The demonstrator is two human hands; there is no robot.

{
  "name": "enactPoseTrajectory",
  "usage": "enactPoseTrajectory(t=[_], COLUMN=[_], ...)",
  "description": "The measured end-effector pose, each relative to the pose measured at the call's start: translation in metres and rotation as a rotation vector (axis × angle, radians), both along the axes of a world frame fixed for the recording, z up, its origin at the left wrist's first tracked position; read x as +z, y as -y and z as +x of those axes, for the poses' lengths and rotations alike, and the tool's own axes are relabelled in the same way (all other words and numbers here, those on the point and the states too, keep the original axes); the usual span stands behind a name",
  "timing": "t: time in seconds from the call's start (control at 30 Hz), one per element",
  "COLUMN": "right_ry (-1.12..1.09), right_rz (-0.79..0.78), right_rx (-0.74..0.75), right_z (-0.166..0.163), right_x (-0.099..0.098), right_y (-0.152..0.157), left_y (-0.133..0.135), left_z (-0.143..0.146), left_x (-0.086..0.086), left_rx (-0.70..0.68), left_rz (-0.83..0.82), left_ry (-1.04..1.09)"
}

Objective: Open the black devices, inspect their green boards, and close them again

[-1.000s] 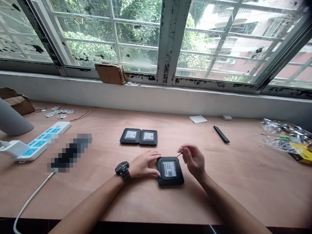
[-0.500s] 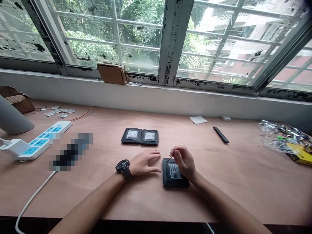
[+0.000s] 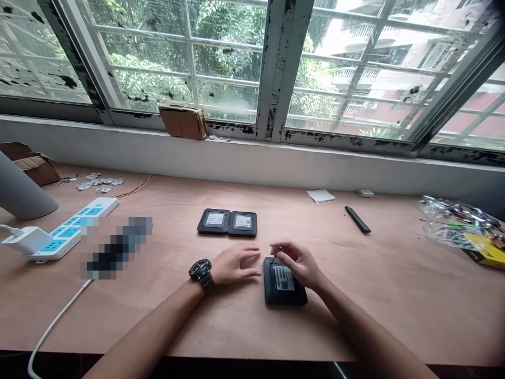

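Left hand (image 3: pixel 235 265), open and released: palm down, fingers spread and relaxed, fingertips just beside the near-left edge of a matte black rounded-rectangle device (image 3: pixel 272 293), a black wristwatch (image 3: pixel 201 271) with a chunky round case on the wrist. Right hand (image 3: pixel 298 263), closed to a pinch on a thin dark pin (image 3: pixel 273 259), directly over the device's far-left corner, most of the pin too fine to make out. On the device's top face, a white barcode label (image 3: pixel 284 277). Device flat on a pale plywood desktop (image 3: pixel 366 310), with open wood on its right and a broad bare strip before the dark front edge.

Farther off, across a narrow stretch of wood, two matching black rounded devices (image 3: pixel 227 222) side by side, touching. Left of the hands, a pixelated blurred object (image 3: pixel 116 247), then a white power strip with blue sockets (image 3: pixel 69 232). To the right, a slim black bar (image 3: pixel 357 219), a small white paper pad (image 3: pixel 321 196), and a crumpled clear plastic bag of metal parts (image 3: pixel 453 223) against a yellow box (image 3: pixel 487 256).
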State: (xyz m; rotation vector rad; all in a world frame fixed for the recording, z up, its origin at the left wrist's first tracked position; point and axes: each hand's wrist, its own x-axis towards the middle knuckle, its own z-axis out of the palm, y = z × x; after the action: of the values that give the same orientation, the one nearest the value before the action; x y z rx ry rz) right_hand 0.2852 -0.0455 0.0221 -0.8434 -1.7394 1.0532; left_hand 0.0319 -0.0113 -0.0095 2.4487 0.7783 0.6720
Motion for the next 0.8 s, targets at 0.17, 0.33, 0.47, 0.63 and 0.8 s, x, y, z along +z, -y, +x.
enactPoseTrajectory(t=[0.17, 0.33, 0.47, 0.63, 0.8], right_ry=[-0.098, 0.000, 0.550, 0.888, 0.944], right_rz=[0.090, 0.331, 0.503, 0.434, 0.361], right_rx=[-0.238, -0.563, -0.556, -0.422, -0.359], right_z=[0.018, 0.069, 0.109, 0.117, 0.106], right_x=[0.005, 0.008, -0.007, -0.031, -0.036], right_y=[-0.009, -0.029, -0.037, -0.039, -0.040], left_y=[-0.007, -0.038, -0.068, -0.088, -0.097], left_z=[-0.003, -0.020, -0.039, -0.048, -0.044], left_x=[0.000, 0.001, 0.001, -0.002, -0.008], left_rx=[0.079, 0.336, 0.412, 0.403, 0.407], left_rz=[0.086, 0.378, 0.441, 0.361, 0.309], left_ry=[-0.003, -0.087, -0.218, -0.325, -0.315])
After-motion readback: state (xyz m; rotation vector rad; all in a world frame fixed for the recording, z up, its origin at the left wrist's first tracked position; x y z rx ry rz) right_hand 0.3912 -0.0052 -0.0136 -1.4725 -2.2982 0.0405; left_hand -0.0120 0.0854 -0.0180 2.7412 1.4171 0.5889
